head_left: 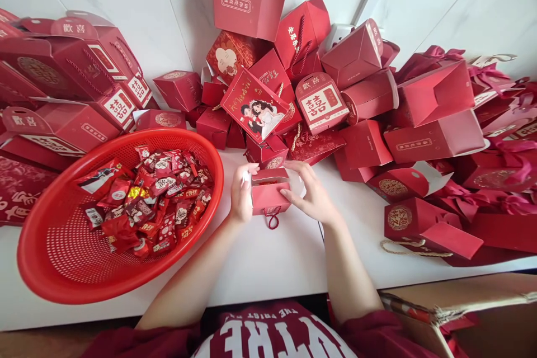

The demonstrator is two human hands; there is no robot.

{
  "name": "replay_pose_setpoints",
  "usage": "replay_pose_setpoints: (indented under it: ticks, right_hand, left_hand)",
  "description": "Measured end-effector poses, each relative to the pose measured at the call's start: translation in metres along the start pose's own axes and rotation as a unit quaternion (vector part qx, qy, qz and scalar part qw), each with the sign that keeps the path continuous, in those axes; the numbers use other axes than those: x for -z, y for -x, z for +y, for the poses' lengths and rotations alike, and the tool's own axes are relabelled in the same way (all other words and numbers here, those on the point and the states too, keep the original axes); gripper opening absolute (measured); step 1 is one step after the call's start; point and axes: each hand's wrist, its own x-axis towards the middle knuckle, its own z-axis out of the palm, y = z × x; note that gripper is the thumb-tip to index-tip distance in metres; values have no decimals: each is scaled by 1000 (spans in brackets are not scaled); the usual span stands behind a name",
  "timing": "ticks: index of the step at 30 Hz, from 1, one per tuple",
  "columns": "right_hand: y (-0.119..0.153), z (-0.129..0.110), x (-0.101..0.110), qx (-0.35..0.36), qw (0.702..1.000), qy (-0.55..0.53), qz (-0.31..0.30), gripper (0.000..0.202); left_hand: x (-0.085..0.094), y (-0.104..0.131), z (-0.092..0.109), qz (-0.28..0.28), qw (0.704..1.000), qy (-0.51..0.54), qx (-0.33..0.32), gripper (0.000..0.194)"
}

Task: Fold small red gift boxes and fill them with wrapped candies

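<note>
A small red gift box (269, 197) stands on the white table in front of me, its top partly open and a dark red cord loop lying at its near side. My left hand (242, 191) holds the box's left side, fingers curled at the upper edge. On the other side my right hand (309, 193) has its thumb on the near part of the top and its fingers bent around the far right corner. To the left, a red plastic basket (62, 251) holds many wrapped candies (161, 196).
Red gift boxes (321, 103) are piled along the white tiled wall. More boxes are stacked at the left (46, 67) and right (436, 140), some with ribbons. An open cardboard carton (482, 296) sits below the table's edge at the lower right.
</note>
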Motion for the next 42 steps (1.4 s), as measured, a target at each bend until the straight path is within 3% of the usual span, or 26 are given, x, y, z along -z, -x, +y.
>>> replay_pose_setpoints:
  ticks: [5, 9, 16, 22, 25, 29, 31, 34, 38, 40, 42]
  right_hand:
    - [0, -3, -6, -29, 1000, -2, -7, 64]
    - [0, -6, -10, -18, 999, -3, -49, 75]
    - [-2, -4, -11, 34, 993, 31, -112, 71]
    - [0, 5, -13, 2, 990, -36, -137, 52]
    - [2, 10, -19, -40, 988, -89, -121, 57]
    - [3, 15, -19, -122, 968, -168, -140, 68]
    - [3, 17, -17, -145, 958, -199, -145, 70]
    - [3, 19, -14, -160, 955, -215, -131, 67]
    - [4, 24, -10, -137, 958, -239, -75, 62]
    - [5, 25, -7, -114, 959, -259, -21, 60]
    - [5, 27, -2, -109, 956, -268, 46, 59]
  left_hand:
    - [5, -4, 13, -78, 988, -124, -47, 53]
    - [3, -7, 20, -144, 976, -142, -78, 55]
    - [8, -13, 27, -221, 943, -240, -59, 58]
    - [9, -14, 43, -286, 872, -397, -27, 68]
    - [7, -11, 52, -294, 853, -429, -41, 68]
    - [2, -4, 63, -352, 830, -428, -62, 89]
    - [-3, 0, 66, -360, 816, -447, -61, 90]
    - [-10, 4, 64, -342, 812, -471, -41, 79]
    - [-20, 7, 65, -322, 829, -457, -6, 75]
    - [-22, 7, 79, -333, 836, -436, 16, 75]
    - [-19, 4, 108, -348, 846, -403, 35, 76]
